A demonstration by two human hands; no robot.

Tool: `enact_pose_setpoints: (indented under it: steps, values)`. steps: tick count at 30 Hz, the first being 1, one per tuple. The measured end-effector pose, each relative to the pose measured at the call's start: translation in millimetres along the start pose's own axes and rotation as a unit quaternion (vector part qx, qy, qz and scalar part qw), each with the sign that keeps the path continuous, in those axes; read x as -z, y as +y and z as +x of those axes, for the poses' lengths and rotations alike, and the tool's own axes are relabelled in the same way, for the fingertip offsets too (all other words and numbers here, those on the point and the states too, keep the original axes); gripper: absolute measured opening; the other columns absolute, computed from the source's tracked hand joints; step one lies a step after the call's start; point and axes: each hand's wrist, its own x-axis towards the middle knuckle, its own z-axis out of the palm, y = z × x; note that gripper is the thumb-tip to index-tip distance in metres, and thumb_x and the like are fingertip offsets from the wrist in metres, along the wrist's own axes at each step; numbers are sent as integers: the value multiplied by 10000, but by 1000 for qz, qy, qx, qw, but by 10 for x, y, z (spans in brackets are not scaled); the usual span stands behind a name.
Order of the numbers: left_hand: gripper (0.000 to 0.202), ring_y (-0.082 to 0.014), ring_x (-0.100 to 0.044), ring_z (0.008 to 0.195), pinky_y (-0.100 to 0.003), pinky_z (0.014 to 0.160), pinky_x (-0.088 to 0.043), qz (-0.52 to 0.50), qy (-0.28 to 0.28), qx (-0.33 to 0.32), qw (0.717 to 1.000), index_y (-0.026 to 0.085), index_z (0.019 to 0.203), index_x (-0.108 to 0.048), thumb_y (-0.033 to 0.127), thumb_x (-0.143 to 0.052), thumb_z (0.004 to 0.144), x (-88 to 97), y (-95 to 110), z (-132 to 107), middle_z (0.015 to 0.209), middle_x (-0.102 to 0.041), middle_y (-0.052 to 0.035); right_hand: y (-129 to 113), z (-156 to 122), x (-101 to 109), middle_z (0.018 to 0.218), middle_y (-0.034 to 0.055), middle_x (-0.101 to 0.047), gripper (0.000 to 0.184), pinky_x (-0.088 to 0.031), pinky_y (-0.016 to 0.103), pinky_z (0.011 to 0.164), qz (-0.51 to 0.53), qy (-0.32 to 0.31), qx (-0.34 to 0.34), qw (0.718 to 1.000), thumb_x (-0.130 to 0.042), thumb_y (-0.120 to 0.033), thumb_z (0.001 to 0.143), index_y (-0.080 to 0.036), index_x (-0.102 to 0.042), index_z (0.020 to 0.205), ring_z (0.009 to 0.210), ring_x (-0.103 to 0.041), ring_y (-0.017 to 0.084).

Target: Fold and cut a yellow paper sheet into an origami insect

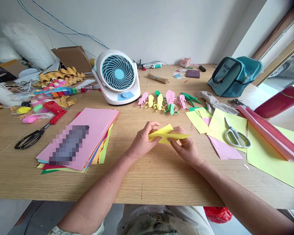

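A folded sheet of yellow paper (165, 134) is held between my two hands, a little above the wooden table. My left hand (147, 137) pinches its left end, with the thumb in front. My right hand (183, 145) grips the right side, also thumb forward; some of its fingers are hidden behind the paper. The folds make flaps that stand apart, one pointing up and one out to the right. Beyond the hands stands a row of folded paper figures in pink, yellow and green, among them a pink one (170, 97) and a yellow one (159, 102).
A white fan (117, 76) stands at the back. Left are a stack of coloured paper (98, 120) and black-handled scissors (30, 138). Right, white-handled scissors (237, 138) lie on yellow sheets, near a rolled pink sheet (271, 133), a red bottle (279, 99) and a teal bag (230, 76).
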Motion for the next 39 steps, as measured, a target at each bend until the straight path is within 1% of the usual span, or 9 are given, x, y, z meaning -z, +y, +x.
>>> enact_pose_setpoints:
  steps: [5, 10, 15, 21, 24, 27, 30, 35, 39]
  values:
    - [335, -165, -676, 1017, -260, 877, -511, 45, 15, -24, 999, 245, 1132, -475, 172, -635, 847, -1, 20, -16, 1094, -675, -36, 74, -46, -30, 1006, 61, -629, 112, -513, 375, 821, 36, 28, -44, 998, -596, -289, 923, -249, -625, 1024, 947, -600, 208]
    - [255, -146, -672, 900, -237, 802, -500, 55, 7, -18, 998, 229, 1087, -506, 188, -613, 859, -15, 26, -22, 989, -680, -21, 78, -54, -43, 1060, 56, -642, 301, -546, 350, 816, 84, 51, -124, 987, -653, -350, 886, -258, -545, 1150, 935, -628, 198]
    - [168, -117, -627, 725, -213, 691, -474, 15, -25, 31, 999, 210, 1033, -540, 245, -597, 878, -31, 12, -11, 802, -655, 15, 58, -34, -29, 1010, 48, -640, 415, -567, 342, 771, 116, 24, -166, 979, -663, -375, 877, -257, -499, 1239, 858, -630, 187]
    - [311, -104, -604, 622, -198, 621, -460, -66, -26, 91, 993, 188, 1156, -540, 279, -611, 867, -36, -34, 16, 703, -642, 37, 46, -40, -16, 956, 41, -629, 388, -576, 331, 718, 104, -17, -177, 978, -655, -390, 880, -245, -552, 1224, 856, -620, 199]
    - [215, -131, -641, 665, -210, 620, -476, -98, -51, 126, 986, 166, 991, -611, 327, -631, 850, -30, -45, 22, 730, -681, 4, 54, -46, -20, 976, 48, -650, 406, -583, 346, 755, 127, -40, -173, 976, -660, -397, 878, -263, -563, 1249, 893, -631, 212]
    - [205, -142, -659, 681, -214, 604, -483, -136, -49, 153, 978, 162, 887, -603, 358, -638, 840, -21, -48, 24, 782, -712, -20, 66, -36, -27, 1083, 60, -667, 454, -578, 352, 811, 165, -55, -182, 968, -684, -389, 864, -273, -552, 1282, 967, -645, 217]
    - [234, -133, -648, 653, -210, 589, -480, -163, -43, 163, 972, 165, 867, -578, 385, -650, 832, -16, -63, 30, 754, -701, -10, 77, -14, -29, 1123, 58, -683, 437, -569, 357, 842, 210, -64, -209, 953, -698, -391, 852, -263, -575, 1251, 1007, -653, 218]
    - [223, -128, -647, 698, -209, 634, -493, -149, -52, 133, 978, 164, 800, -564, 368, -650, 829, -5, -115, 50, 780, -690, -11, 73, 7, -27, 1024, 39, -717, 350, -558, 325, 784, 232, -57, -241, 941, -719, -402, 829, -238, -632, 1126, 909, -663, 192]
    - [195, -143, -666, 739, -208, 657, -496, -119, -71, 116, 984, 165, 894, -603, 349, -645, 846, 17, -133, 47, 794, -704, -14, 72, 1, -17, 961, 38, -716, 329, -541, 297, 699, 221, -51, -256, 940, -725, -436, 816, -225, -654, 1058, 825, -651, 183]
